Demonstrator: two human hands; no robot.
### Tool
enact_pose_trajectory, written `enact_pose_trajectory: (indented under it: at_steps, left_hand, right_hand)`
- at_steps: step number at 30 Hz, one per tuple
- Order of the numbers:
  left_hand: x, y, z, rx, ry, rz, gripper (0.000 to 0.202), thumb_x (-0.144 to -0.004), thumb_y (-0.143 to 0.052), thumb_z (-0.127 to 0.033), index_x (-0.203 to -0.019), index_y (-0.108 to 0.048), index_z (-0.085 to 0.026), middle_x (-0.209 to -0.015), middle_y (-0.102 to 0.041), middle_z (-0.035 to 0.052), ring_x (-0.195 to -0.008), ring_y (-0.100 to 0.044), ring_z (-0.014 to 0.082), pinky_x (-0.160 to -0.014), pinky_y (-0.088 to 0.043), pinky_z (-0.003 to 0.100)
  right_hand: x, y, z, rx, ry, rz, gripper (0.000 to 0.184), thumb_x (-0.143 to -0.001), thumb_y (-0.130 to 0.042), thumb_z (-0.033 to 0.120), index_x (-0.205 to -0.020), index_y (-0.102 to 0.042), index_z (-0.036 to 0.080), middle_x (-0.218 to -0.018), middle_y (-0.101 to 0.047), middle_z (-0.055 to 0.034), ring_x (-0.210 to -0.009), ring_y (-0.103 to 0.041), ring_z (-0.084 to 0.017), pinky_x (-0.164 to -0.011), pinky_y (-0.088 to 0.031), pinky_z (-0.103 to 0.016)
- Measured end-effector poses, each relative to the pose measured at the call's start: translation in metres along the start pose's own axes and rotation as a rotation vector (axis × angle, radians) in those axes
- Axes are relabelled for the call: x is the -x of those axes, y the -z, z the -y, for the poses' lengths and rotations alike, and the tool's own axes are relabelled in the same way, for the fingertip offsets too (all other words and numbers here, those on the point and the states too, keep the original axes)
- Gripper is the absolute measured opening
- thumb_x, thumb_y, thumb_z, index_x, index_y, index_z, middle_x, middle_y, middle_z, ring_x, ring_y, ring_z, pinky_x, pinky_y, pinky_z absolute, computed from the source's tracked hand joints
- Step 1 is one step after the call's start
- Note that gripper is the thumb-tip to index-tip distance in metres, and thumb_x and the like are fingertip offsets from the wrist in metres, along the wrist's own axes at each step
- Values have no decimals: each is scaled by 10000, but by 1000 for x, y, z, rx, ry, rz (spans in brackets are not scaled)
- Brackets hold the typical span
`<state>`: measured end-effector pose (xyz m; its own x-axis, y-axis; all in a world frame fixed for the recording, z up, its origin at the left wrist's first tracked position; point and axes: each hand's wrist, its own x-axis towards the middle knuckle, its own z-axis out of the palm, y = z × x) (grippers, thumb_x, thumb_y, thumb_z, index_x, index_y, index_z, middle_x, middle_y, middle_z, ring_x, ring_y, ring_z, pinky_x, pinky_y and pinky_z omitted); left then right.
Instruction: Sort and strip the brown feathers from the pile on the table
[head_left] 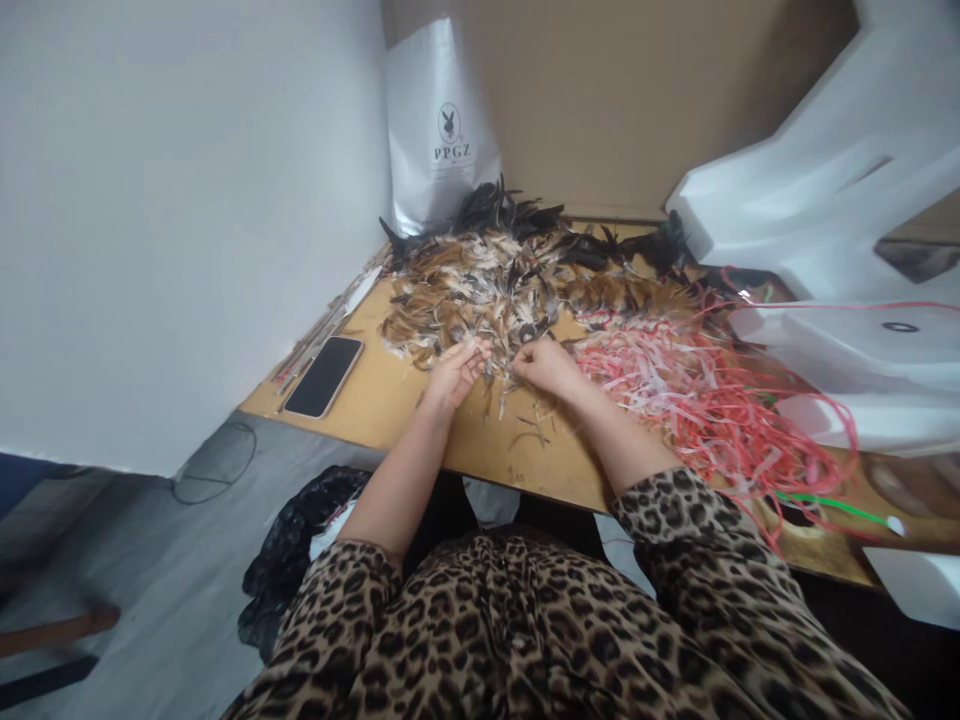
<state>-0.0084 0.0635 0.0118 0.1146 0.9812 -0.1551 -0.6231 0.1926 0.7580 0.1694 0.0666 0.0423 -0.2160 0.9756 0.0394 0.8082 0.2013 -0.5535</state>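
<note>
A wide heap of brown, white and black feathers (pixel 510 275) covers the far part of a wooden table (pixel 390 400). My left hand (pixel 456 372) rests at the heap's near edge, its fingers curled and pinched on a few small feathers. My right hand (pixel 546 366) sits a short way to its right, closed in a loose fist on feathers at the same edge. Both forearms reach forward from leopard-print sleeves. What exactly lies inside each hand is too small to make out.
A tangle of red and white plastic strips (pixel 697 390) spreads right of my right hand. A black phone (pixel 324 376) lies at the table's left. A silver bag (pixel 439 130) stands at the back; white foam pieces (pixel 840 190) fill the right. A black bag (pixel 300 540) sits below.
</note>
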Motion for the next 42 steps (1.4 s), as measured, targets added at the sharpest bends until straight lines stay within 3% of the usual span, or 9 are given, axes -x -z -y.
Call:
enact_pose_trajectory:
  at_steps: [4, 10, 14, 19, 23, 27, 30, 35, 42]
  left_hand:
    - [0, 0, 1, -5, 12, 0, 110, -749, -597, -161, -844, -645, -133, -889, -689, 69, -699, -632, 86, -588, -464, 163]
    - [0, 1, 2, -6, 24, 24, 122, -747, -601, -164, -854, -648, -128, -886, -688, 76, -690, -630, 88, -579, -462, 166]
    - [1, -1, 0, 1, 37, 8, 121, -747, -599, -153, -856, -639, -120, -876, -687, 77, -677, -627, 86, -574, -464, 164]
    - [3, -3, -1, 43, 43, 48, 89, -742, -595, -118, -818, -639, -103, -816, -685, 68, -632, -621, 80, -524, -454, 149]
    - [3, -3, 0, 4, 69, 68, 82, -746, -598, -123, -810, -643, -102, -839, -685, 71, -636, -622, 75, -510, -445, 138]
    - [5, -4, 1, -69, 72, 99, 101, -741, -615, -152, -817, -650, -97, -891, -682, 82, -674, -634, 83, -521, -444, 135]
    - [6, -5, 3, -123, 76, 118, 118, -719, -647, -179, -806, -648, -100, -906, -681, 83, -691, -641, 92, -520, -443, 139]
    - [4, -2, 7, -175, 90, 139, 165, -683, -687, -215, -789, -650, -95, -725, -679, 66, -674, -645, 111, -531, -451, 153]
    - [4, -2, 7, -195, 98, 161, 206, -637, -724, -239, -766, -656, -92, -687, -670, 58, -620, -618, 89, -523, -434, 153]
  right_hand:
    - [5, -6, 15, 256, -36, -24, 216, -677, -591, 392, -704, -694, 204, -702, -676, -83, -648, -590, -186, -566, -371, -260]
    - [5, -8, 21, 367, -47, -18, 194, -693, -548, 274, -745, -702, 167, -768, -679, -148, -717, -617, -233, -606, -397, -291]
    - [2, -2, 10, 111, -60, -32, 119, -649, -565, 241, -642, -668, 181, -676, -663, -71, -645, -592, -179, -578, -388, -255]
    - [-3, 4, 1, -576, -178, 56, 107, -627, -594, 254, -634, -601, 147, -532, -595, -1, -418, -444, -72, -436, -331, -201]
    - [-3, 4, 5, -960, -193, 33, 209, -576, -679, 305, -667, -589, 140, -546, -593, 14, -407, -421, -42, -408, -294, -175]
    - [-2, 1, 8, -1081, -194, 26, 259, -554, -707, 330, -689, -587, 145, -454, -520, 50, -379, -377, -39, -396, -233, -176]
    - [-2, 1, 8, -1088, -161, 2, 244, -555, -701, 320, -670, -581, 142, -459, -518, 48, -403, -397, -46, -424, -256, -186]
    - [-3, -1, 10, -1004, -146, -27, 220, -547, -694, 299, -643, -578, 138, -475, -529, 45, -421, -401, -48, -448, -272, -198]
    - [-4, -7, 7, -1152, -124, 51, 250, -516, -715, 276, -664, -558, 150, -477, -535, 51, -422, -429, -51, -446, -291, -188]
